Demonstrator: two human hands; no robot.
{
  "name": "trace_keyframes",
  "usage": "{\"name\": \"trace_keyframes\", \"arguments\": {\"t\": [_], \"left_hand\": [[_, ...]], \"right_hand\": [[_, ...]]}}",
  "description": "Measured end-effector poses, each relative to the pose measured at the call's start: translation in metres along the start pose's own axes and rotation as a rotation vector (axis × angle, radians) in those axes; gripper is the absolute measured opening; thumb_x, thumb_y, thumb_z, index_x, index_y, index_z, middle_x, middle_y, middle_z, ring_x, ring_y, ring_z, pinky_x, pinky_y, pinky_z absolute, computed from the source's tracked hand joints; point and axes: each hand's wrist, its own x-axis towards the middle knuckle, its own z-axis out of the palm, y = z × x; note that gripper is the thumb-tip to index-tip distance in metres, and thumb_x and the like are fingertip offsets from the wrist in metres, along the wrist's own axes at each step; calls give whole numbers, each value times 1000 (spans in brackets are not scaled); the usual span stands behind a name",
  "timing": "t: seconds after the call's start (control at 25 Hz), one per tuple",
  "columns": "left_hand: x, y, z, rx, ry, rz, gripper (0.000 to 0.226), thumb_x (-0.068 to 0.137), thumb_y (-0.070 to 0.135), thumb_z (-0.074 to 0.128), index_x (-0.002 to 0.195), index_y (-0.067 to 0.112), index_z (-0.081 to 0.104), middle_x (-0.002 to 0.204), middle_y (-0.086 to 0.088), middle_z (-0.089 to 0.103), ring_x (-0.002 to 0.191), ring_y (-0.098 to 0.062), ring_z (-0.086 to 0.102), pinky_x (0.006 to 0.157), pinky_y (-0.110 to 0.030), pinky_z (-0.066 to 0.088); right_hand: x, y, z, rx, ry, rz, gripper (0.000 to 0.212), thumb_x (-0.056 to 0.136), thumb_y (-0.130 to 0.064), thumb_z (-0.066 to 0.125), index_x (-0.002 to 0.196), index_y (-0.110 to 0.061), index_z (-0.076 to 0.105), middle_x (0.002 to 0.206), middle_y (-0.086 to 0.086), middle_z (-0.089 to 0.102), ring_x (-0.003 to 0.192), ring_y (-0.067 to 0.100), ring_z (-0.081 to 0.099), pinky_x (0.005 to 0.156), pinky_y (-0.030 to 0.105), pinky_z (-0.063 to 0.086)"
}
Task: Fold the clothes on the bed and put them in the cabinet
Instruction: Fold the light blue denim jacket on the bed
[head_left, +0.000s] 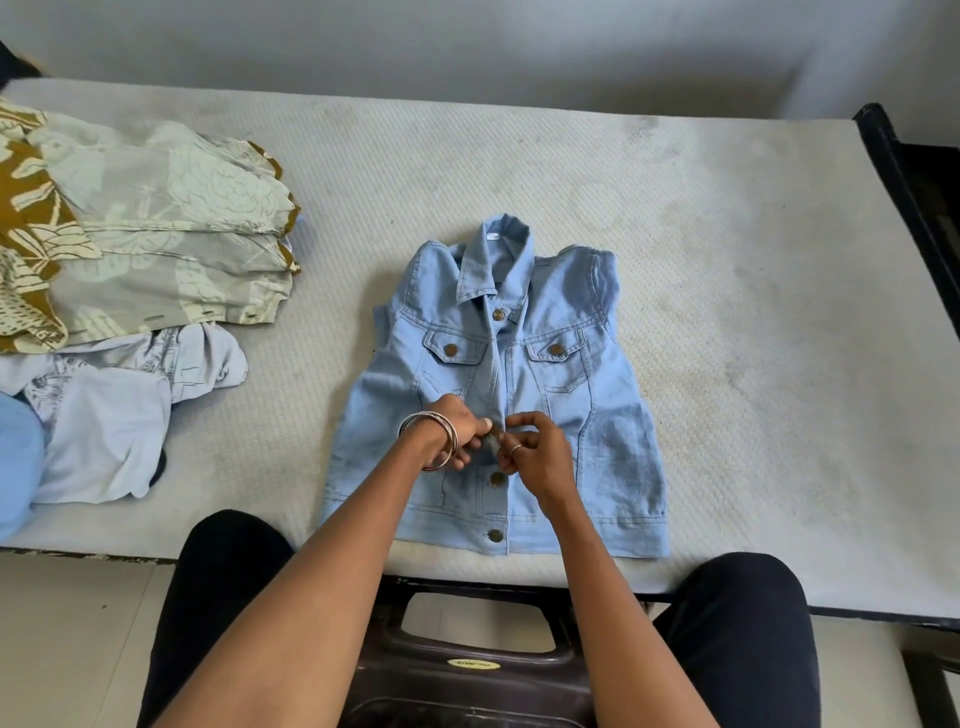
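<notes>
Left hand: centre of frame, fingers curled, pinching the jacket's front placket from the left edge at a mid button; bangles on wrist.
Right hand: just right of L hand, fingers curled, pinching the placket's other edge at same button; ring on one finger. Fingertips of both hands nearly meet.
Denim jacket: light blue, sleeveless, flat on bed, centre frame, collar toward top, hem toward bottom edge of mattress. Top button + 2 lower buttons look closed; 2 chest pockets w/ buttons.
Bed: white textured mattress, fills mid frame; dark frame at right + bottom edge.
Patterned garment: grey/cream/mustard print, folded, upper left of frame on mattress.
Pale shirt: lavender-white, crumpled, left of frame, below patterned piece, well apart from jacket.
Blue cloth: far left edge, partly cut off.
Stool: dark plastic, bottom centre, between person's knees in black trousers.
</notes>
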Motion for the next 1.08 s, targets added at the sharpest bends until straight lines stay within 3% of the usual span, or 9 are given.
{"name": "trace_keyframes", "arguments": {"t": [0.12, 0.16, 0.28, 0.4, 0.52, 0.64, 0.8, 0.92, 1.08], "left_hand": [[4, 10, -2, 250, 493, 342, 8, 88, 12, 60, 90, 7, 66, 93, -13, 70, 85, -30, 65, 77, -37, 53], [3, 21, -1, 249, 577, 474, 10, 87, 7, 59, 92, 5, 67, 99, -14, 69, 93, -31, 63, 83, -37, 51], [13, 54, 11, 396, 446, 596, 24, 87, 8, 61, 110, 2, 64, 120, -16, 57, 109, -33, 57, 93, -37, 43], [35, 51, 20, 644, 386, 311, 64, 80, 27, 75, 131, 2, 46, 139, -21, 35, 123, -39, 45, 101, -41, 40], [52, 28, 7, 545, 444, 211, 70, 70, 23, 84, 127, 8, 47, 133, -19, 39, 113, -40, 53, 94, -44, 46], [56, 9, -3, 473, 547, 267, 45, 81, 8, 71, 121, 7, 51, 126, -19, 50, 105, -40, 58, 86, -45, 46], [56, 4, -4, 577, 690, 307, 23, 87, 8, 63, 109, 4, 58, 115, -20, 54, 86, -42, 64, 66, -45, 50], [61, 13, -6, 749, 624, 319, 32, 54, 13, 89, 72, 6, 63, 83, -14, 61, 51, -31, 61, 34, -29, 41], [80, 25, -13, 760, 590, 277, 42, 39, 22, 94, 63, 6, 64, 73, -9, 59, 49, -25, 60, 30, -25, 40]], "right_hand": [[7, -7, -5, -97, -74, 96, 34, 82, 23, 39, 102, 0, 54, 69, 19, 63, 47, 25, 60, 44, 33, 53], [10, -11, -6, -167, -89, 73, 34, 81, 22, 40, 99, -3, 55, 70, 18, 65, 48, 26, 61, 43, 30, 51], [19, -27, -8, -403, -219, -77, 35, 76, 15, 47, 91, -16, 58, 70, 13, 71, 50, 22, 65, 42, 26, 49], [25, -37, -17, -490, -363, -89, 38, 73, 14, 44, 86, -16, 64, 66, 9, 71, 50, 21, 64, 43, 24, 47], [38, -41, -29, -476, -174, -150, 21, 81, 7, 57, 84, -9, 70, 67, 11, 71, 55, 20, 64, 53, 28, 53], [55, -46, -16, -388, 100, -311, 9, 87, -4, 67, 92, -8, 72, 79, 9, 72, 71, 20, 66, 69, 32, 53], [83, -54, 16, -517, 65, -425, 28, 87, 5, 57, 110, -3, 70, 105, 14, 69, 92, 28, 64, 82, 35, 51], [102, -48, 27, -685, 24, -366, 29, 87, 0, 56, 114, -4, 67, 108, 20, 64, 99, 37, 60, 83, 38, 45], [116, -43, 36, -703, 105, -211, 18, 91, -20, 62, 102, -7, 70, 103, 19, 65, 98, 36, 59, 79, 37, 46]]}}
